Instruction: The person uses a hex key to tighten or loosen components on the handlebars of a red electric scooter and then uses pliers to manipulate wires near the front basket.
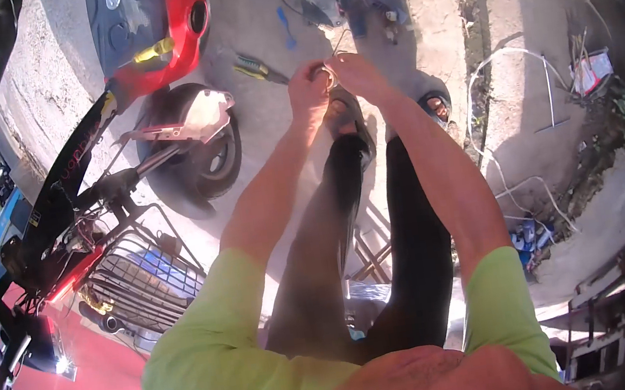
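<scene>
My left hand [308, 90] and my right hand [357, 75] meet in front of me, above my sandalled foot, with the fingers of both closed. Between them shows a small tan loop of thin wire [328, 74], and a fine strand sticks up beside my right hand. The fingers hide most of it. Just left of my left hand, a pair of pliers [255, 68] with yellow and black handles lies on the ground. Farther left, a yellow-handled tool [154, 51] rests on a red vehicle body panel [189, 34].
At left stand a black tyre [169, 155] and a partly dismantled scooter frame with a wire basket [141, 269]. A blue strip [286, 26] and assorted parts lie ahead. A white cord [472, 107] snakes over the ground at right, near a metal rack [604, 314].
</scene>
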Action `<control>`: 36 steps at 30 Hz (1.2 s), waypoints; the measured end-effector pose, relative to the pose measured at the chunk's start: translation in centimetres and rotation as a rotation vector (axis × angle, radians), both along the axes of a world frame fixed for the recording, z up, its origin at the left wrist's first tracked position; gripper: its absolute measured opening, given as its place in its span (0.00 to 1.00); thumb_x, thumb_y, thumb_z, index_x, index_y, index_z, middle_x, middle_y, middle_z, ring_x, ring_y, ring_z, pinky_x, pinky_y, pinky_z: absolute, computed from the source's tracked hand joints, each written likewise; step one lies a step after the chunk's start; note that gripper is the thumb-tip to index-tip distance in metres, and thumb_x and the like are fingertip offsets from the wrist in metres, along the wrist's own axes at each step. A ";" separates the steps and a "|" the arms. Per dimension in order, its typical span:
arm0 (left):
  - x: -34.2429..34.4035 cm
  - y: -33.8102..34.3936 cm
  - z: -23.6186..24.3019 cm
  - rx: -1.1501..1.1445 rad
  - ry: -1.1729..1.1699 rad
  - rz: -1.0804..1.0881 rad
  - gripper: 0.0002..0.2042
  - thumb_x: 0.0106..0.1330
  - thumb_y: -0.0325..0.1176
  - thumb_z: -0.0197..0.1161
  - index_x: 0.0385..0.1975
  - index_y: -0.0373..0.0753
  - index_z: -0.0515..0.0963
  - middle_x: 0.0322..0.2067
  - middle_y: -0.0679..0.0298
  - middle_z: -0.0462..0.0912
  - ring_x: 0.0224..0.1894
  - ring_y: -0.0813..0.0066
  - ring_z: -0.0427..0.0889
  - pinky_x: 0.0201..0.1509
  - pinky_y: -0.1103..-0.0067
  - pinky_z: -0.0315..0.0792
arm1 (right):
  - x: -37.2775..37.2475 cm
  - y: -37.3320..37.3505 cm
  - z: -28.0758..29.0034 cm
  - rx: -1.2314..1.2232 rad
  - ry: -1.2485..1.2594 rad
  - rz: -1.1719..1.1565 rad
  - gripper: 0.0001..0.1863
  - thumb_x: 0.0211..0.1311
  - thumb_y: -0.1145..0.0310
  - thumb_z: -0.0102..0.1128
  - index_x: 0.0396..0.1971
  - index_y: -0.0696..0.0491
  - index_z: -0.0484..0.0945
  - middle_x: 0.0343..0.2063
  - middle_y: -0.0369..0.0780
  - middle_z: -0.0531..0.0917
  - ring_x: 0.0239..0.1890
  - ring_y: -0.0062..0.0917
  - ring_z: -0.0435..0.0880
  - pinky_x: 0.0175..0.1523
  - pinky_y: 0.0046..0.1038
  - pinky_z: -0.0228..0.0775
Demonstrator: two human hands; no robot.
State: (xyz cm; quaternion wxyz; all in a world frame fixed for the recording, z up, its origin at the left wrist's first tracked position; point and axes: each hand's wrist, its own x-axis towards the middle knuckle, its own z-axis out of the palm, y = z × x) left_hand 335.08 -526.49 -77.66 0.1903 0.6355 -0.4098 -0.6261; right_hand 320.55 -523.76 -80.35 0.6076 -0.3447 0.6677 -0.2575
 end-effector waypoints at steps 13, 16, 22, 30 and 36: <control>0.8 -9.6 -18.9 0.013 0.111 0.094 0.20 0.60 0.28 0.68 0.53 0.32 0.76 0.42 0.58 0.84 0.42 0.68 0.84 0.44 0.73 0.79 | -0.2 10.4 -4.6 0.520 -0.597 -0.360 0.21 0.74 0.58 0.56 0.59 0.53 0.77 0.49 0.38 0.85 0.50 0.23 0.84 0.50 0.25 0.74; 1.1 -8.6 -19.7 -0.219 -0.162 -0.118 0.24 0.57 0.35 0.71 0.52 0.31 0.77 0.44 0.51 0.84 0.47 0.57 0.83 0.53 0.67 0.77 | -0.5 14.1 -5.5 0.556 -0.579 -0.436 0.20 0.74 0.57 0.55 0.58 0.52 0.77 0.48 0.36 0.85 0.48 0.22 0.84 0.47 0.23 0.73; 9.1 -8.0 -17.7 -0.003 -0.892 -0.015 0.29 0.55 0.47 0.72 0.52 0.33 0.77 0.46 0.46 0.82 0.48 0.53 0.84 0.55 0.64 0.77 | -0.6 16.9 -4.2 0.651 -0.557 -0.489 0.20 0.74 0.56 0.55 0.55 0.55 0.78 0.44 0.37 0.85 0.40 0.20 0.84 0.41 0.21 0.72; 15.9 -8.0 -22.2 0.211 -1.175 0.179 0.42 0.50 0.49 0.76 0.63 0.38 0.64 0.60 0.40 0.65 0.58 0.47 0.78 0.60 0.58 0.75 | -2.3 18.0 -4.4 0.647 -0.485 -0.478 0.16 0.73 0.59 0.56 0.52 0.53 0.80 0.42 0.35 0.86 0.39 0.18 0.84 0.41 0.22 0.74; 16.4 -6.0 -19.0 0.058 -1.042 0.110 0.26 0.51 0.41 0.73 0.50 0.41 0.76 0.47 0.50 0.80 0.49 0.51 0.83 0.55 0.62 0.77 | -3.7 17.2 -1.1 0.608 -0.472 -0.497 0.16 0.74 0.62 0.55 0.53 0.54 0.80 0.43 0.35 0.86 0.39 0.18 0.83 0.42 0.21 0.73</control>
